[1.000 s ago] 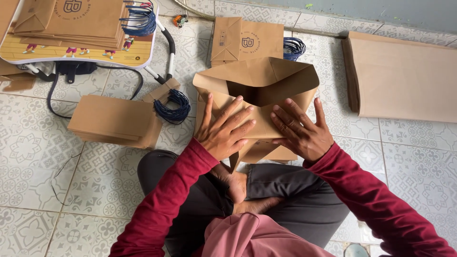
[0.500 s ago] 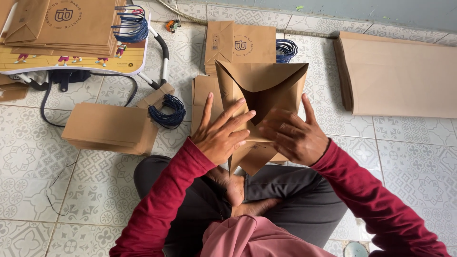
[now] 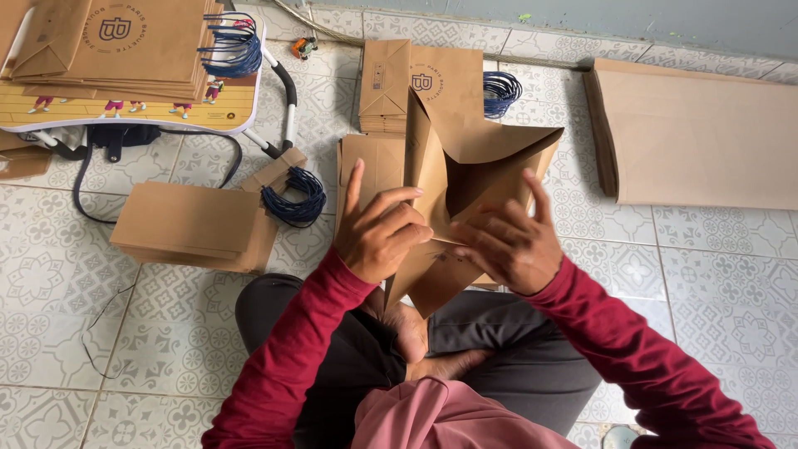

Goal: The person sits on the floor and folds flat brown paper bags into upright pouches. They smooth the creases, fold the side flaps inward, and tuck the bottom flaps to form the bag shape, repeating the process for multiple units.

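A brown paper bag (image 3: 465,166) stands half opened above my lap, its mouth spread wide and its lower end pointing down toward my crossed legs. My left hand (image 3: 378,229) grips the bag's left side, index finger raised. My right hand (image 3: 507,241) holds the right side, fingers spread over a fold. Both sleeves are dark red.
A stack of flat brown bags (image 3: 187,224) and a bundle of blue cord handles (image 3: 293,195) lie on the tiled floor at left. More folded bags (image 3: 391,83) and blue handles (image 3: 499,90) sit behind. Large brown sheets (image 3: 698,141) lie right. A small folding table (image 3: 133,112) carries printed bags.
The bag has been lifted and turned from lying nearly flat to standing upright with its mouth opened wider. Both hands shifted along its sides.
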